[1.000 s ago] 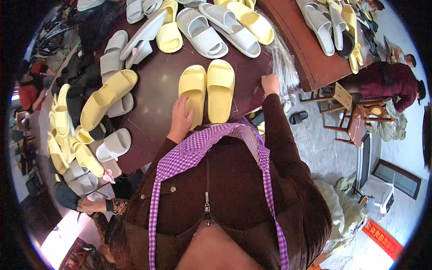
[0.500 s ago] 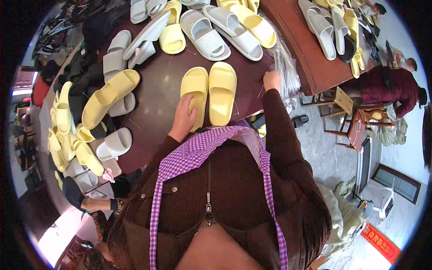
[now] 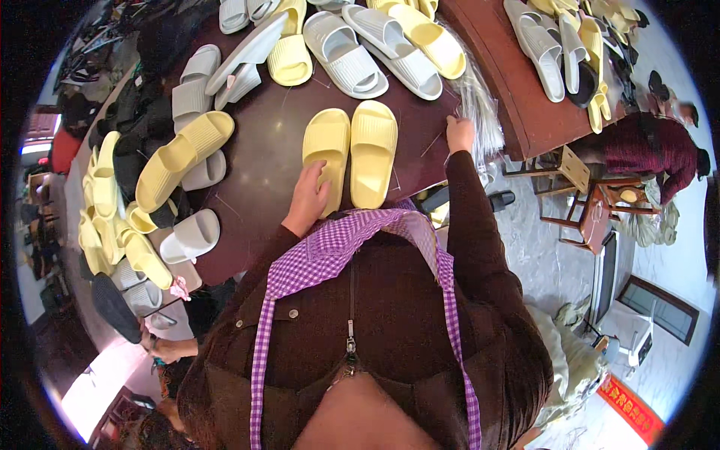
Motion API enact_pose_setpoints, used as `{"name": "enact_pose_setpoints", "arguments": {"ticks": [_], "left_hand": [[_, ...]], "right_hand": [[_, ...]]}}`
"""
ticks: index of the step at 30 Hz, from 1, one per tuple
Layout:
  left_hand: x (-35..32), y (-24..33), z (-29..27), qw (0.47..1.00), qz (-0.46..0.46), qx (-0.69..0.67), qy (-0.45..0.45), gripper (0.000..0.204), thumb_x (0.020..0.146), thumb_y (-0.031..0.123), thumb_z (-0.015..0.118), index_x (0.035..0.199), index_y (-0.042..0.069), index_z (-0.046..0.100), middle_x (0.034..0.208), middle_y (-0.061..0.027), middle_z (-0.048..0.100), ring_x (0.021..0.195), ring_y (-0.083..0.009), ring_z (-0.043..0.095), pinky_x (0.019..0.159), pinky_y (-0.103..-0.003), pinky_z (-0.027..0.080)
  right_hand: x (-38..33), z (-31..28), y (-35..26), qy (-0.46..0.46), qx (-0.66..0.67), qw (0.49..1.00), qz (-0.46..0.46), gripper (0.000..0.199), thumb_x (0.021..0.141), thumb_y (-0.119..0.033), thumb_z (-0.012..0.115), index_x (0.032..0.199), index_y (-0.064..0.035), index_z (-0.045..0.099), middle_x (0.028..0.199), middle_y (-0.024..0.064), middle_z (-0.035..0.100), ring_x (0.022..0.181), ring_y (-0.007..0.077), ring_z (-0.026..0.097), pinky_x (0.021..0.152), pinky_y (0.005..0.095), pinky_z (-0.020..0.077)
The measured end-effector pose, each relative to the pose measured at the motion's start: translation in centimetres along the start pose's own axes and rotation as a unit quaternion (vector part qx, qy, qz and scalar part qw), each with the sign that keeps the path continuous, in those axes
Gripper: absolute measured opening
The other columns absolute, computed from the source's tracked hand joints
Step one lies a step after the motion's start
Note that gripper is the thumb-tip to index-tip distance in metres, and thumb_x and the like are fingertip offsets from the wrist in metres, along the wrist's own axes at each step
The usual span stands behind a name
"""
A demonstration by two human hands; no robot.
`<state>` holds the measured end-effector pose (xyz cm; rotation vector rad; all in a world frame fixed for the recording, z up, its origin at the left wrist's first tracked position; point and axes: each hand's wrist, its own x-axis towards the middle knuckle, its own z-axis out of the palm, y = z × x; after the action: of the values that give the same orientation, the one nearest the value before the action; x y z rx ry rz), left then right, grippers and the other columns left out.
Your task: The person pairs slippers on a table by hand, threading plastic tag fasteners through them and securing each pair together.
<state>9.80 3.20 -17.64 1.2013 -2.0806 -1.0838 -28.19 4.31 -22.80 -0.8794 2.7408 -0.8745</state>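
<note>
Two yellow slide sandals lie side by side in front of me on the dark red table, the left slide [image 3: 337,142] and the right slide [image 3: 373,154]. Resting on the left slide, my left hand [image 3: 306,199] has its fingers stretched over the footbed and the thumb apart. My right hand [image 3: 460,136] is closed at the left edge of a stack of clear plastic bags [image 3: 484,120]. What its fingers hold, if anything, cannot be made out. Grey slides [image 3: 345,56] and more yellow slides [image 3: 431,45] lie beyond the pair.
Piled slides [image 3: 105,180] crowd the table's left side, and a single grey slide [image 3: 191,236] lies nearer. A co-worker's hand [image 3: 169,349] holds a dark slide [image 3: 114,307] at the lower left. Another table [image 3: 517,112] and a wooden chair [image 3: 596,214] stand on the right.
My right hand has shifted slightly to the right, its fingertips now pointing up beside the bags. The left hand stays on the slide. The co-worker's dark slide has moved left and up.
</note>
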Motion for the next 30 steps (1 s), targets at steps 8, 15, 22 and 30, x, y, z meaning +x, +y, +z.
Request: {"name": "enact_pose_setpoints", "arguments": {"ticks": [8, 15, 22, 30], "left_hand": [[0.4, 0.1, 0.5, 1.0, 0.025, 0.011, 0.01, 0.038, 0.08, 0.002, 0.053, 0.117, 0.002, 0.046, 0.109, -0.0168, 0.053, 0.097, -0.028, 0.055, 0.08, -0.036, 0.046], [-0.1, 0.5, 0.3, 1.0, -0.005, -0.027, 0.011, 0.034, 0.08, 0.001, 0.053, 0.114, 0.001, 0.049, 0.106, -0.0159, 0.054, 0.093, -0.0261, 0.057, 0.077, -0.033, 0.047], [1.3, 2.1, -0.9, 0.996, -0.017, -0.082, 0.002, 0.026, 0.08, -0.001, 0.053, 0.106, -0.001, 0.054, 0.102, -0.0152, 0.056, 0.091, -0.0227, 0.057, 0.075, -0.031, 0.047], [5.5, 8.7, 0.7, 0.955, 0.282, -0.08, -0.039, 0.018, 0.08, 0.005, 0.056, 0.097, 0.0, 0.057, 0.09, -0.0145, 0.059, 0.083, -0.0296, 0.059, 0.074, -0.032, 0.047]], "right_hand": [[1.7, 1.8, -1.5, 0.001, -0.059, 0.997, 0.042, 0.027, 0.071, -0.022, 0.055, 0.073, 0.0036, 0.064, 0.078, 0.0241, 0.062, 0.078, 0.0403, 0.06, 0.074, 0.0463, 0.0463], [-0.3, 2.7, 1.1, -0.201, -0.05, 0.958, -0.199, 0.022, 0.073, -0.018, 0.055, 0.064, 0.0022, 0.061, 0.055, 0.0114, 0.056, 0.048, 0.0238, 0.055, 0.046, 0.0363, 0.041], [-11.9, -5.5, -6.1, -0.418, 0.218, 0.88, 0.048, 0.012, 0.076, -0.01, 0.057, 0.071, 0.0012, 0.058, 0.054, 0.0007, 0.05, 0.045, 0.0085, 0.045, 0.041, 0.0258, 0.0349], [-14.9, -11.4, -11.2, -0.438, 0.141, 0.867, -0.189, 0.013, 0.076, -0.011, 0.06, 0.076, 0.0016, 0.057, 0.058, 0.0022, 0.052, 0.053, 0.0071, 0.047, 0.047, 0.025, 0.0369]]}}
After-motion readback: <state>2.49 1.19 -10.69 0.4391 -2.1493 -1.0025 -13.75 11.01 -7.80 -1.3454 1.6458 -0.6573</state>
